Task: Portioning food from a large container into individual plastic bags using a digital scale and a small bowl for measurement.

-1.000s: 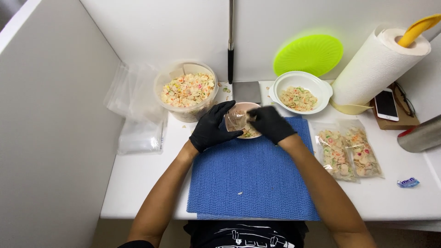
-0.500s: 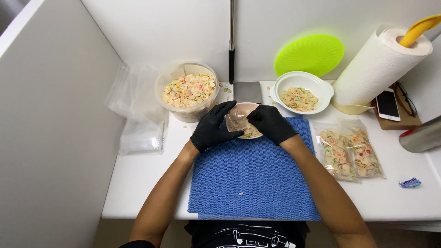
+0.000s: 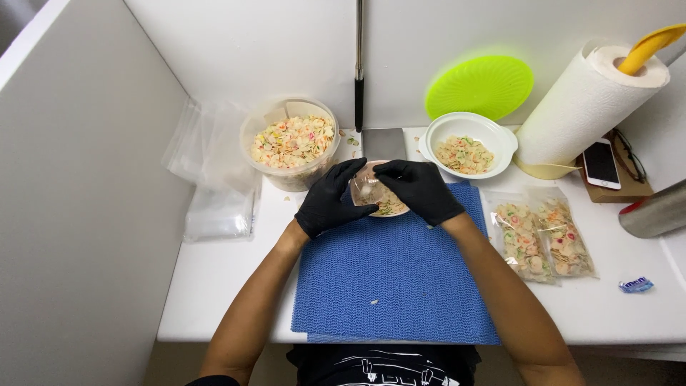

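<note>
- Since the earlier frames almost nothing has shifted: both hands stay over the small bowl (image 3: 386, 204) at the far edge of the blue mat (image 3: 396, 275), and the clear little bag (image 3: 366, 187) between them sits much as it did.
- The left hand (image 3: 330, 200), in a black glove, curls its fingers around the near-left side of the little bag, gripping it just above the small bowl.
- The right hand (image 3: 421, 189), also gloved, pinches the bag's right edge, thumb and fingers closed on it.
- The bag looks partly filled with pale flakes; whether its mouth is open or sealed I cannot tell.
- Done so far, by my reading: two filled bags (image 3: 543, 236) lie side by side to the right of the mat, flat on the surface (image 3: 214, 279).
- Left to do, as I judge it: the large tub (image 3: 291, 143) beyond the mat's far-left corner is nearly full of flakes, and the white bowl (image 3: 468, 146) beyond its far-right corner holds more.
- A stack of empty clear bags (image 3: 214, 214) lies left of the mat, so I judge most of the bagging still lies ahead.
</note>
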